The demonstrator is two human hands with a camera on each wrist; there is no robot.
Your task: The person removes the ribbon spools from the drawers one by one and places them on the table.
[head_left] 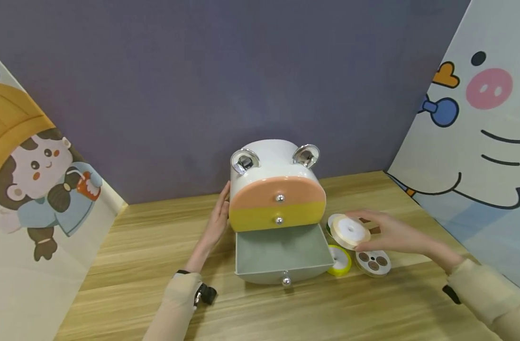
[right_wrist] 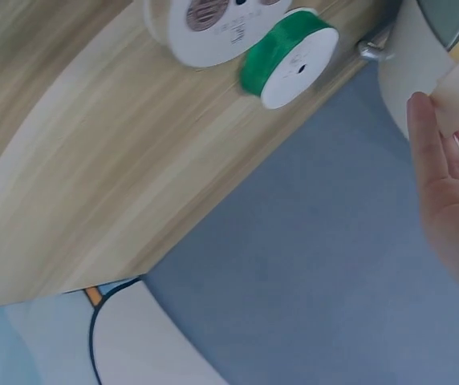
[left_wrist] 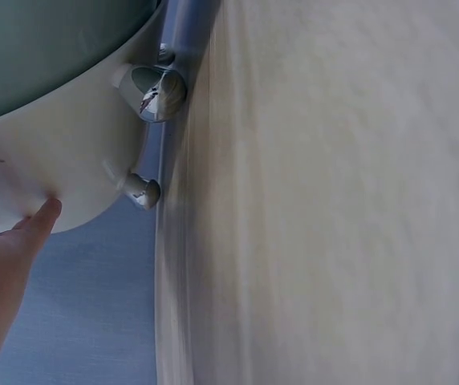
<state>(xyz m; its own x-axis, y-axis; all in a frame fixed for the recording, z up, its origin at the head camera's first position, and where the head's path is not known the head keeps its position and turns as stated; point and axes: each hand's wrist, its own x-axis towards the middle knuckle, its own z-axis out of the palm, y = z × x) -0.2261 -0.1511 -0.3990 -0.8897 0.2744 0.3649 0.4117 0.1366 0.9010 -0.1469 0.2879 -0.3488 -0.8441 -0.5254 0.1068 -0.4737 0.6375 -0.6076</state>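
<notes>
A small white chest of drawers (head_left: 268, 156) stands on the table, with silver ear-like rings on top. Its orange and yellow drawers are closed, while the grey-green bottom drawer (head_left: 281, 248) is pulled out with bare floor showing. My left hand (head_left: 217, 220) rests against the chest's left side, fingers extended; in the left wrist view its fingertips touch the white wall. Right of the chest, my right hand (head_left: 381, 232) pinches a cream ribbon spool (head_left: 350, 231) by its rim, raised above other spools. In the right wrist view, part of this spool is cut off by the frame edge.
Around the right hand lie a yellow-edged ribbon spool (head_left: 340, 260), a white spool with brown circles (head_left: 373, 263) and a green ribbon spool (right_wrist: 290, 60). A dark grey panel (head_left: 178, 94) rises behind the wooden table (head_left: 140, 265); cartoon-printed panels flank both sides.
</notes>
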